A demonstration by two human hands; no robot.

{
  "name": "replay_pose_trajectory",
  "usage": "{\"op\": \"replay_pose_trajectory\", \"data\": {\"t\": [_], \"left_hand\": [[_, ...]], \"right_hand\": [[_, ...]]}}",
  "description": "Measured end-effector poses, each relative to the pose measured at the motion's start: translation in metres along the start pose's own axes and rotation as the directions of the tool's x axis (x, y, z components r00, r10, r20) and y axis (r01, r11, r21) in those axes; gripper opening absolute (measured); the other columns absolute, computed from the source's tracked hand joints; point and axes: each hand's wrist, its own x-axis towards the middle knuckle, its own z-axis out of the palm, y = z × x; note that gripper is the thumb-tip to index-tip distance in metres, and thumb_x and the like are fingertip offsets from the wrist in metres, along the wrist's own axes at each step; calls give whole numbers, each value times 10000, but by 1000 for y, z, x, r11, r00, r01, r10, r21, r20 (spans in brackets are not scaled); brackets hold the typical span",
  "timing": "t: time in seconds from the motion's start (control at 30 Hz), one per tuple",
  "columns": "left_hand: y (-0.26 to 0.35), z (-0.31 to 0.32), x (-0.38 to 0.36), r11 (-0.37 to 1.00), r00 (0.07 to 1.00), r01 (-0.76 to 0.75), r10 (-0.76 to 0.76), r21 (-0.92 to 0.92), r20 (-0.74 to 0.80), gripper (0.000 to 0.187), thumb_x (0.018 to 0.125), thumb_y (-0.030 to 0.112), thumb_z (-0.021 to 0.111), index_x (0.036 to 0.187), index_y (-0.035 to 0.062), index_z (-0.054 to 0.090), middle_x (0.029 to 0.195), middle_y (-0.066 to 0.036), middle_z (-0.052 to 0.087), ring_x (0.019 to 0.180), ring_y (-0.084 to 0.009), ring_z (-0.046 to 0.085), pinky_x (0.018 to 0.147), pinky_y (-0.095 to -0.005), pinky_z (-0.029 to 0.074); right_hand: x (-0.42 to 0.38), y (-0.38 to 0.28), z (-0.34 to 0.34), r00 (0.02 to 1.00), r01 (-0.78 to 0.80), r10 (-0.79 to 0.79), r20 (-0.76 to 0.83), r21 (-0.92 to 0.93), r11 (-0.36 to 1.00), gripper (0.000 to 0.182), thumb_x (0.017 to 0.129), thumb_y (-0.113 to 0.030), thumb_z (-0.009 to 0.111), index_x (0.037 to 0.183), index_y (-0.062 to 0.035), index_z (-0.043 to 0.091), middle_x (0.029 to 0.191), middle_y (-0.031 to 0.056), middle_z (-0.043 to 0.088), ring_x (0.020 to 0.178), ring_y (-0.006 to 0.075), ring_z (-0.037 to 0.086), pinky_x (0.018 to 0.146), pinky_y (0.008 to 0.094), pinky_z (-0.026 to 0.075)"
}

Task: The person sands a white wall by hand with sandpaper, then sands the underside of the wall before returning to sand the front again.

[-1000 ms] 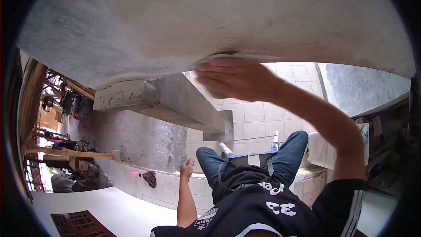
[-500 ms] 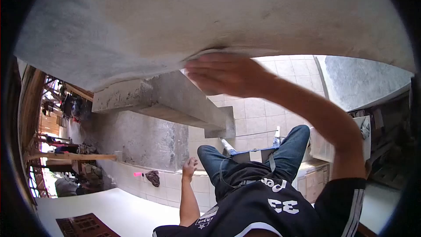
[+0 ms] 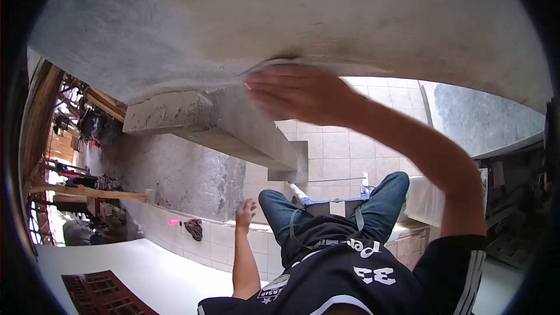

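My right hand (image 3: 291, 94) is raised flat to the grey plastered surface (image 3: 233, 17) overhead, fingers together and smeared by motion. A thin pale sheet (image 3: 269, 67) shows along the hand's upper edge, between it and the plaster; its kind I cannot make out. Down at the left, beside my knee, my left hand (image 3: 245, 214) hangs in the air with fingers apart and nothing in it. A concrete beam or pillar (image 3: 233, 125) runs from the plaster's edge toward the tiled floor.
Below my legs is a blue-and-white stepladder (image 3: 332, 201) on pale floor tiles (image 3: 332, 146). A dark crumpled thing (image 3: 193, 229) and a pink item (image 3: 174, 222) lie at lower left. A wooden pole (image 3: 87, 191) juts in at left. A pale cabinet (image 3: 411, 239) stands at right.
The view has shifted slightly. My right hand stays at the plaster, still blurred by motion. My left hand has risen a little and its fingers have spread.
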Motion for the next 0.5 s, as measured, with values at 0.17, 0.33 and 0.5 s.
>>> {"op": "replay_pose_trajectory", "data": {"t": [0.17, 0.33, 0.5], "left_hand": [[-87, -61, -7, 934, 985, 7, 55, 356, -163, 308, 907, 272, 584, 1029, 1, 666, 941, -110, 684, 863, -182, 654, 759, -308, 515], [-103, -51, 35, 956, 990, -2, 42, 293, -131, 340, 902, 306, 607, 1011, -7, 686, 929, -127, 707, 870, -206, 664, 782, -327, 507], [27, 11, 13, 995, 997, -72, 73, 69, -12, 348, 927, 308, 578, 1047, -5, 672, 932, -126, 695, 919, -203, 652, 784, -325, 506]], "right_hand": [[-72, 35, -87, 954, 50, -5, 301, -143, 988, 463, 800, -190, 690, 1245, -173, 566, 1313, -30, 573, 1273, 121, 487, 1143, 324, 343], [-21, 13, -35, 994, -8, 19, 105, -105, 994, 422, 835, -186, 646, 1251, -144, 590, 1348, -12, 561, 1287, 128, 476, 1145, 322, 320], [0, 6, -21, 997, -5, 14, 74, -109, 994, 496, 831, -177, 656, 1311, -139, 536, 1394, 2, 514, 1302, 146, 459, 1132, 311, 338]]}}
